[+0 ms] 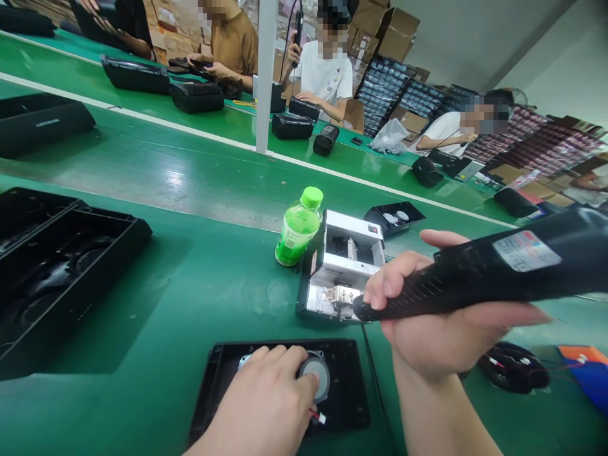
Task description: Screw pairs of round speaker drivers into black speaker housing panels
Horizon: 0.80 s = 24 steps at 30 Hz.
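Observation:
My right hand [427, 316] is wrapped round a black electric screwdriver [475, 272] with a silver label, its tip end close to a white-and-black screw feeder [339, 272]. Below, a black speaker panel [344, 380] lies flat on the green table. My left hand [270, 392] rests over the panel, fingers bent on a round speaker driver [315, 378] with a grey back. A red wire with a white connector [322, 418] sticks out beside the thumb. Much of the panel's left half is hidden under this hand.
A green bottle [299, 228] stands left of the feeder. Open black housings [71, 272] lie at the left. Loose drivers with wires [513, 367] and a blue-orange item [586, 373] are at the right. Behind a conveyor [190, 183], several people work among black speakers.

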Available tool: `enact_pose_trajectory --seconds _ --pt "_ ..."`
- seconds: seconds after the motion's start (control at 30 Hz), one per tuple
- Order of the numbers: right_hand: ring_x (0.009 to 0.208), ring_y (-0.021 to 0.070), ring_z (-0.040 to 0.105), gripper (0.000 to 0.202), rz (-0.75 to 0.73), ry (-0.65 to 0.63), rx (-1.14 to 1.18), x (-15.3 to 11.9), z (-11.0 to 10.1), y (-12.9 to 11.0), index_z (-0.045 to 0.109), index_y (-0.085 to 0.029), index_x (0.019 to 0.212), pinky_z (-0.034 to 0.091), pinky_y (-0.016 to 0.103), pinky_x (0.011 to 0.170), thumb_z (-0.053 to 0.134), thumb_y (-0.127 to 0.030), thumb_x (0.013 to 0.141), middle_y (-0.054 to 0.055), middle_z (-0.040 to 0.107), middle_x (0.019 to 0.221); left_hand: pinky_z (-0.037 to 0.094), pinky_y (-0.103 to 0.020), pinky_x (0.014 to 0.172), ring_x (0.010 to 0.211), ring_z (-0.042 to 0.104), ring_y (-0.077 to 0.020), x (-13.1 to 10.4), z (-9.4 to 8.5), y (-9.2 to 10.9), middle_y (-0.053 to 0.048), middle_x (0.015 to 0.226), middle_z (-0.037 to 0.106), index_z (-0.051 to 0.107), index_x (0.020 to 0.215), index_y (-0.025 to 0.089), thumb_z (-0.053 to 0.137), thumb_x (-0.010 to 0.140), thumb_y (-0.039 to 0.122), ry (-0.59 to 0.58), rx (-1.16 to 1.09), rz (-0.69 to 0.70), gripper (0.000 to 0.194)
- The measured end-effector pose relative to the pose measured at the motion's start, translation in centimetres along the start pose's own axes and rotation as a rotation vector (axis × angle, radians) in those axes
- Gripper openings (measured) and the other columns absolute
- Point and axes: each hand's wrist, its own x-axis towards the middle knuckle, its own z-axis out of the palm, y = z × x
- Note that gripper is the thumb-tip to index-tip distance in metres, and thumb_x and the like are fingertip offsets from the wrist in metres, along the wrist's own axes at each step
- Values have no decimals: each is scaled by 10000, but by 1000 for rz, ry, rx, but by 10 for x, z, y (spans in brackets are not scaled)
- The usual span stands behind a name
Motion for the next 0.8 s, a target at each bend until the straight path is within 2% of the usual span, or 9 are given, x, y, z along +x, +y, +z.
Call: enact_pose_trajectory --seconds 0.07,0.23,0.37,0.53,0.7,0.8 --pt "373 167 522 781 24 -30 17 -4 -3 0 636 -283 1147 471 294 391 562 -981 806 -70 621 564 582 -438 828 977 751 -305 1 -3 0 -58 1130 772 810 1060 291 692 906 116 -21 0 -7 262" --pt "416 182 558 657 -6 3 140 -19 -15 -17 768 -331 1150 528 327 427 667 -893 824 -30 654 574 610 -504 879 1031 758 -327 4 -9 2 -66 1227 775 801 1105 301 644 910 100 -78 -10 -23 320" --pt "424 197 564 694 -32 -30 133 -38 -25 -27 802 -345 1183 521 345 420 547 -911 873 9 650 568 614 -549 923 1094 755 -340 5 -13 6 -63 1272 773 782 1108 285 601 905 64 -150 6 -47 350" --pt "454 202 594 690 -14 -93 147 -52 -29 -12 785 -341 1220 519 343 445 621 -897 844 4 675 611 625 -537 883 1021 764 -319 7 -12 5 -32 1153 796 761 1053 280 575 890 43 -138 -17 -44 343" --pt "446 203 577 710 25 -80 173 -51 -31 2 776 -356 1211 517 349 449 606 -925 824 -3 683 613 644 -503 914 1037 783 -298 6 -7 0 -49 1244 811 743 1348 277 623 911 79 -63 -14 2 494" --pt "451 204 576 715 19 -90 158 -50 -34 7 767 -360 1244 516 344 450 585 -920 838 3 687 617 651 -467 873 999 793 -290 5 -5 -3 -43 1206 821 753 1352 282 638 926 106 -47 18 25 475"
